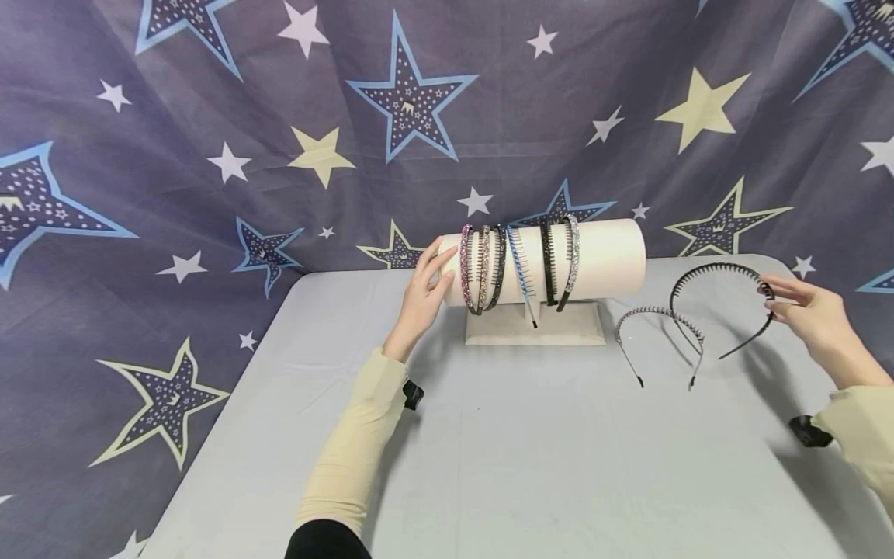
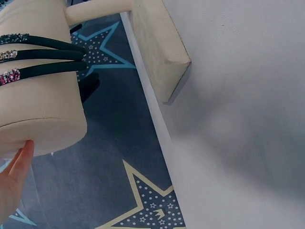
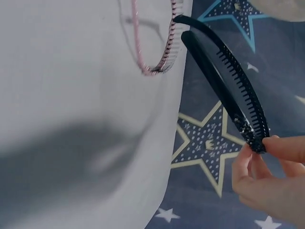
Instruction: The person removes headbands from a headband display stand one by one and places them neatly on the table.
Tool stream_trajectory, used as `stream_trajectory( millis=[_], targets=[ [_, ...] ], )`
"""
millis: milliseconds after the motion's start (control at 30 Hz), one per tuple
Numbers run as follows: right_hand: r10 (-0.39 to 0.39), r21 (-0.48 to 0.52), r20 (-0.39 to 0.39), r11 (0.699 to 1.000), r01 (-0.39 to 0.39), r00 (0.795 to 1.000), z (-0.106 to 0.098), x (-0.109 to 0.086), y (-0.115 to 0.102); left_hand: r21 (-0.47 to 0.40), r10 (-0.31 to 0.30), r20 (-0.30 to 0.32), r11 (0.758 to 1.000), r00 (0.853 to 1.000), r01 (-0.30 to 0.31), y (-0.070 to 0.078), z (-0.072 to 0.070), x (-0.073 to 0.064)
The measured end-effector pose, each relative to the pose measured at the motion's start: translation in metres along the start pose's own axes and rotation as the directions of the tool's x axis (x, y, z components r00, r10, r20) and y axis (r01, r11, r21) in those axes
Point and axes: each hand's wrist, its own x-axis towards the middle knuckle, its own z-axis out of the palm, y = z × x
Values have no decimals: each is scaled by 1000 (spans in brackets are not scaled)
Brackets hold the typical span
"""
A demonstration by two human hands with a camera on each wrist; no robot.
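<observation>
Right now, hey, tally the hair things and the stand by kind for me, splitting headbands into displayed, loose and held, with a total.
Displayed headbands: 6
Loose headband, on the table: 1
Held headband, in the right hand: 1
Display stand: 1
Total: 9, of which 8 are headbands

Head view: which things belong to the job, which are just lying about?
Likely in the job:
- black headband, pinched by the right grip
- cream roll stand, touched by the left grip
- six headbands on the roll
- loose headband on the table, probably

Just surroundings:
- table
- starry backdrop
</observation>
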Motion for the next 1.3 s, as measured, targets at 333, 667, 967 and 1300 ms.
stream_trajectory(
  millis=[333,667,967,1300],
  targets=[
    [38,-43,17,998,-37,999,-14,-11,11,-11,-7,0,1000,1000,7,-1,1,0],
    [20,103,66,994,-27,998,-28,-29,8,-7,-1,1,1000,1000,1,-1,0,0],
    [43,132,86,990,-54,995,-33,-36,6,-12,4,3,1000,1000,-4,0,0,1],
    [48,267,165,959,-92,985,-41,-41,5,-2,0,1,1000,1000,0,1,0,0]
  ],
)
